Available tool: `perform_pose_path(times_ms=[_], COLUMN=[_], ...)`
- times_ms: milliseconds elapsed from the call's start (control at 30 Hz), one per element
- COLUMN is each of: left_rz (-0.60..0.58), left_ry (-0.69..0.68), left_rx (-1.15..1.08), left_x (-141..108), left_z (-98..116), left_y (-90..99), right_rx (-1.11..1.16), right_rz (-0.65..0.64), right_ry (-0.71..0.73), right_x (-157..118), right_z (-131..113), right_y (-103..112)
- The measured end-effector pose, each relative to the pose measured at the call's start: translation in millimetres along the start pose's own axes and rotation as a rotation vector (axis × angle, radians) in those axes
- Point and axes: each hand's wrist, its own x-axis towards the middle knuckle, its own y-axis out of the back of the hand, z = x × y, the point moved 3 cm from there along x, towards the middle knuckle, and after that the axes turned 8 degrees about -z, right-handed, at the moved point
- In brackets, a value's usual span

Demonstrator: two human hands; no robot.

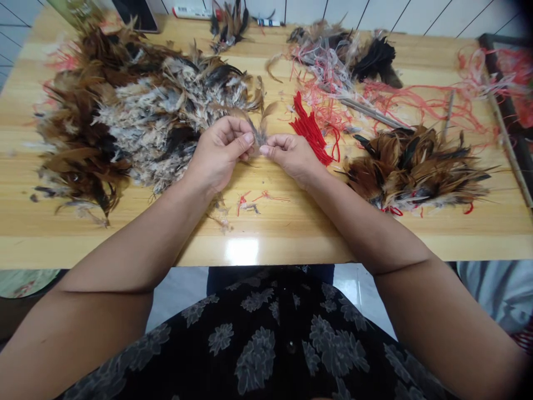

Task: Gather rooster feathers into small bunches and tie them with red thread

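Observation:
Near the middle of the wooden table, my left hand [225, 149] pinches small brown and grey feathers [261, 129] between thumb and fingers. My right hand [290, 157] is closed at the lower end of the same feathers, its thumb and fingertip pressed together close to my left thumb. Left of my hands spreads a large pile of brown and whitish feathers [137, 122]. A bundle of red cords [310, 130] lies just beyond my right hand. Further right rests a heap of brown feathers [412, 164] with red loops at its lower edge.
Pink and white string [328, 61] lies tangled with feathers at the back, beside a black tuft [377, 61]. A dark frame [510, 122] stands at the right edge. A marker [194, 13] and a phone [135, 14] lie along the back. Scraps [249, 205] lie near the front.

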Motion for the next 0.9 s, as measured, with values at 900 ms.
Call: perform_pose_path(times_ms=[900], left_rz=[0.116], left_ry=[0.141], left_rx=[0.084], left_x=[-12.3], left_z=[22.3], left_y=[-21.1], right_rx=[-0.314], right_rz=[0.0], right_ry=[-0.014], right_x=[-5.3], right_z=[-5.8], right_y=[-5.7])
